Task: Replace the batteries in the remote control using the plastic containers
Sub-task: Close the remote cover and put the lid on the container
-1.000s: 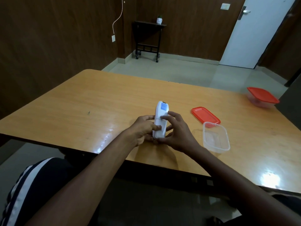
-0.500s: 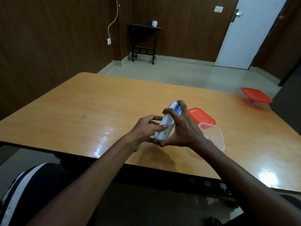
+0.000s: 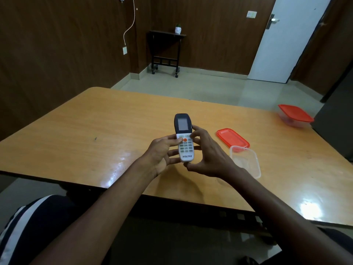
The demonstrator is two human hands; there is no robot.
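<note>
White and dark-topped, the remote [image 3: 184,139] faces buttons-up above the worktop [image 3: 95,131], both hands, left [image 3: 162,154] and right [image 3: 207,155], curled around it, beside an open tub [image 3: 246,161] and red lid [image 3: 232,137].

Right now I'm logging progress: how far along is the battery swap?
Late or done: remote is face up in left hand and right hand. One tub is open beside its lid; the other is closed. No batteries visible.

White remote [image 3: 185,142] buttons-up above table; open clear container [image 3: 246,161], red lid [image 3: 232,138] beside.
</note>
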